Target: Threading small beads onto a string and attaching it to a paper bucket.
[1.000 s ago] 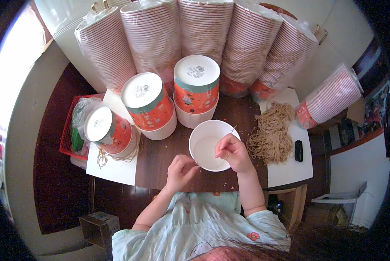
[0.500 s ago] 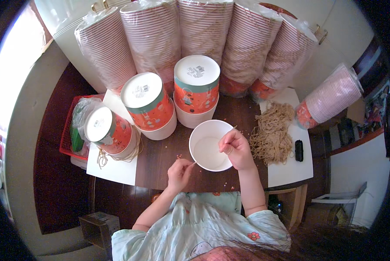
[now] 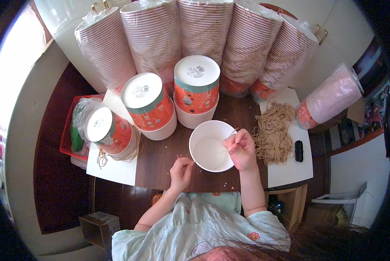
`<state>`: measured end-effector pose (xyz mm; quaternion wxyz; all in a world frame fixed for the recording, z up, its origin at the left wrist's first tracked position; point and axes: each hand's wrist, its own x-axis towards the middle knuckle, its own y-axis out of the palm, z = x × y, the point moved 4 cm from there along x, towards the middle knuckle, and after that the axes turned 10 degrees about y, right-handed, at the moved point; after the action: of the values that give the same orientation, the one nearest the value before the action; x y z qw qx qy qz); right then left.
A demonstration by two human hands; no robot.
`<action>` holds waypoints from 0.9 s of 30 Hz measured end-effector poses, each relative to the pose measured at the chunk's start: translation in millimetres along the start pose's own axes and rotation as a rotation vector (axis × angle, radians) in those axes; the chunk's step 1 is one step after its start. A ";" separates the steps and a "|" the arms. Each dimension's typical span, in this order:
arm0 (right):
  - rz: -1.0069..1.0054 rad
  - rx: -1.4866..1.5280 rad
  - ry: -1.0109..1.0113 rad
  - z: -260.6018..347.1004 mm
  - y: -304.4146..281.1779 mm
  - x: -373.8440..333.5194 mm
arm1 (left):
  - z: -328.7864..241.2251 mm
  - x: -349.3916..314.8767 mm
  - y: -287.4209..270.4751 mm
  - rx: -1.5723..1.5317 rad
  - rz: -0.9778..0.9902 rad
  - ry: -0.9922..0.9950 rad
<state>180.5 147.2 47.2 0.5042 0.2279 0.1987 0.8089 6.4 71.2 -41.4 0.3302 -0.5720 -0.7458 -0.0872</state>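
An open white paper bucket stands on the dark table in front of me, its inside facing up. My left hand is closed in a pinch at its near left rim, with a thin pale end of string showing at the fingertips. Over the right side of the rim, my right hand pinches a thin pale string, part of which shows against the bucket's inside. How the string runs between the hands is too faint to follow. A tangled heap of tan string lies right of my right hand.
Upside-down orange-and-green buckets stand stacked beyond the white one. Tall plastic-wrapped bucket stacks line the back; another wrapped stack leans at right. A black object lies beside the string heap. A red basket sits far left.
My right hand has shifted a little right and toward me, away from the bucket's middle. My left hand has stayed at the rim, moving only slightly.
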 end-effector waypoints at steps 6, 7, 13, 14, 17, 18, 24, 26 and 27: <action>0.094 -0.100 0.040 -2.3 5.9 -1.7 | 4.9 -5.8 1.3 -0.060 -0.019 -0.025; 0.093 -0.101 0.038 -1.7 5.7 -2.1 | 4.5 -5.8 1.8 -0.086 -0.020 -0.049; 0.253 -0.246 0.033 7.9 17.5 -9.0 | 4.4 6.9 -2.9 -0.303 0.113 -0.261; 0.260 -0.246 0.034 8.8 19.3 -10.5 | 10.5 7.1 -1.9 -0.407 0.169 -0.447; 0.365 -0.625 0.068 5.6 26.4 -14.4 | 14.8 21.9 3.7 -0.408 0.279 -0.606; 0.359 -0.668 0.064 5.9 27.9 -16.5 | 12.0 23.7 8.0 -0.456 0.364 -0.707; 0.481 -0.785 0.058 15.4 63.1 -33.3 | -6.0 22.4 -15.3 -0.416 0.448 -0.654; 0.647 -0.766 -0.048 20.6 83.3 -44.0 | -27.2 31.0 -39.9 -0.234 0.431 -0.332; 0.721 -0.771 -0.072 24.3 94.4 -48.3 | -33.3 29.9 -54.0 -0.337 0.361 -0.518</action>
<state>144.6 66.8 111.0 0.2480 0.1076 -0.2216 0.9369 -33.6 60.3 15.2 0.0416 -0.7441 -0.6668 -0.0012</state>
